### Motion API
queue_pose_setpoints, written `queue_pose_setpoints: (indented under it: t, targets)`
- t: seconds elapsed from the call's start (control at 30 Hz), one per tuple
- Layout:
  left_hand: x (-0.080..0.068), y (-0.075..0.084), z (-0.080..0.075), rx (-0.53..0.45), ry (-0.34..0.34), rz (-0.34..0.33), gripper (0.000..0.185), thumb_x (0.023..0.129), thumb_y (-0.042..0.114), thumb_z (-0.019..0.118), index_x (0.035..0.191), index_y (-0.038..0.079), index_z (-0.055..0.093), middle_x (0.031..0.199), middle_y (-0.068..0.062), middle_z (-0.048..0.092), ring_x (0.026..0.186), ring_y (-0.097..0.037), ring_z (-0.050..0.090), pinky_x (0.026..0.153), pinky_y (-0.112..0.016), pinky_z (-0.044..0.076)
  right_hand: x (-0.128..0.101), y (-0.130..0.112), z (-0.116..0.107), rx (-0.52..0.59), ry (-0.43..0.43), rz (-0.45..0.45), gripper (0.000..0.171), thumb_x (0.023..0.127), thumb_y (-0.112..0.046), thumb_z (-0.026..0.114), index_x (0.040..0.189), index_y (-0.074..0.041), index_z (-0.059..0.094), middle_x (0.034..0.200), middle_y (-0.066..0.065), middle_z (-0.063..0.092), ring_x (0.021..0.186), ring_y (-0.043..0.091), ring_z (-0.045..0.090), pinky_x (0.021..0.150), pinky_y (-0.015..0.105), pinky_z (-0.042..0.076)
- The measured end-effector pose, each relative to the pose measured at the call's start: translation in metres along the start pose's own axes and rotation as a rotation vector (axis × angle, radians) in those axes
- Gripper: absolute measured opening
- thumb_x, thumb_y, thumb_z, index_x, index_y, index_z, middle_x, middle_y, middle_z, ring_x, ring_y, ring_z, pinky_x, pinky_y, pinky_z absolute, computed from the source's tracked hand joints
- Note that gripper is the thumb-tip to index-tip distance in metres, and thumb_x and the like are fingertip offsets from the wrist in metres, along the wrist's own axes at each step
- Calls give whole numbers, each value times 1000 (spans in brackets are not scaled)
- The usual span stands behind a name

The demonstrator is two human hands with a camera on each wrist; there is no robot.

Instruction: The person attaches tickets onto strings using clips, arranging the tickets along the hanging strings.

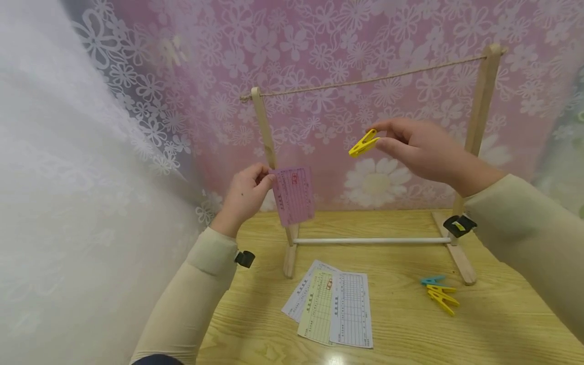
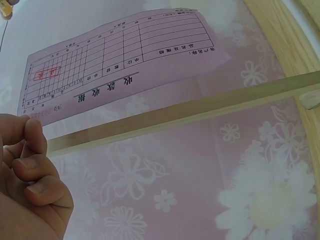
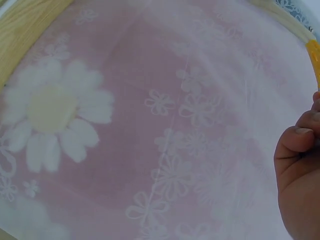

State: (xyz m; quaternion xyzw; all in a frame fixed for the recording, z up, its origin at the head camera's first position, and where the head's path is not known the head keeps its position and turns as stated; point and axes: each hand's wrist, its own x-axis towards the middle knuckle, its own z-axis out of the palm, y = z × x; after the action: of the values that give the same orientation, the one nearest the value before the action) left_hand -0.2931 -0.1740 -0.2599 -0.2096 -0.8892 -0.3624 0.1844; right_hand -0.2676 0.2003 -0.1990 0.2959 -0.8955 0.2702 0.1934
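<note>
pink slip in one hand, yellow peg in the other, both raised before the little wooden drying frame.

the left hand point(image 1: 244, 195) pinched the top corner of a pink printed slip point(image 1: 294, 195) between thumb and curled fingers, holding it upright just beside the left post of the wooden frame point(image 1: 264, 132); the slip hung below the twine line point(image 1: 365, 81) and did not touch it. the right hand point(image 1: 422, 149) was lifted between the posts, under the twine, its fingertips gripping a yellow clothespin point(image 1: 363, 144) by the tail end, the peg's nose pointing left toward the slip but well apart from it. on the wooden table point(image 1: 502, 324) lay a small fan of printed slips point(image 1: 333, 309) in front of the frame, and to their right a blue peg point(image 1: 432, 280) touching two yellow pegs point(image 1: 442, 297). a pink flowered cloth point(image 1: 319, 50) hung behind.
</note>
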Motion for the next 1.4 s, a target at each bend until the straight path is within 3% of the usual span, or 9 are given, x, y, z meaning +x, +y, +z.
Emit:
queue_pose_setpoints:
  t: [0.33,0.57,0.73,0.97,1.17,1.4]
  targets:
    - [13,14,-14,27,42,21,15,104,27,58,103,13,64,91,-1,65,80,-20,57,72,-37,48,27,-29,-14,-93,-3,-81,40,108,-36,47,143,-18,56,77,4,50,56,21,40,50,33,34]
    - [23,29,-22,86,94,47,17,104,24,59,102,8,65,89,-4,66,78,-20,59,68,-37,47,54,-56,-27,-137,6,-92,40,108,-40,46,138,-15,57,81,5,53,60,22,41,53,34,35]
    - [31,38,-25,111,104,44,17,105,26,57,102,10,64,90,-2,67,82,-17,63,70,-36,50,68,-61,-31,-123,30,-60,41,108,-42,45,136,-16,58,84,5,54,60,23,41,51,32,35]
    - [42,49,-32,181,134,62,20,106,26,56,103,8,64,87,-4,65,69,-21,54,60,-35,43,89,-67,-34,-107,50,-18,44,109,-42,41,140,-14,55,96,7,54,70,25,40,59,36,35]
    - [54,59,-37,204,148,52,20,105,27,57,103,8,64,89,-4,66,69,-20,54,60,-34,42,106,-74,-35,-140,58,-11,43,110,-39,39,135,-9,56,98,8,53,73,26,40,63,38,35]
    - [62,68,-40,296,202,92,22,104,26,58,100,6,65,84,-6,64,68,-21,54,62,-34,43,126,-87,-34,-184,33,23,39,110,-35,40,132,-9,59,103,7,56,78,24,42,66,37,38]
